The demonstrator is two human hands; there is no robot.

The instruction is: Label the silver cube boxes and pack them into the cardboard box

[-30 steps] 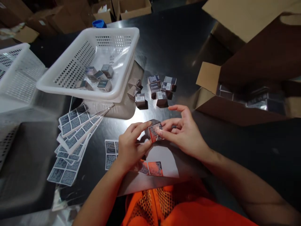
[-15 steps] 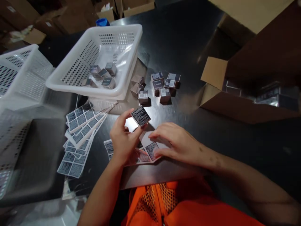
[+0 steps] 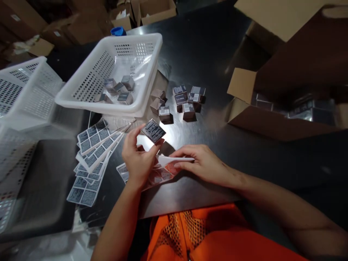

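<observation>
In front of the perforated basket (image 3: 95,106), left hand (image 3: 136,157) pinches a printed carton (image 3: 153,131) — probably light, stiff, best held by edges; right hand (image 3: 208,165) pinches a curled label sheet (image 3: 165,160).

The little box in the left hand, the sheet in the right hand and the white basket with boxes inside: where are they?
Little box (image 3: 153,131): head view, on its dark printed face.
Sheet (image 3: 160,174): head view, on its printed part.
White basket (image 3: 95,106): head view, on its near rim.

held box (image 3: 153,131): 1 | held label sheet (image 3: 164,174): 1 | basket boxes (image 3: 125,98): 5
</observation>
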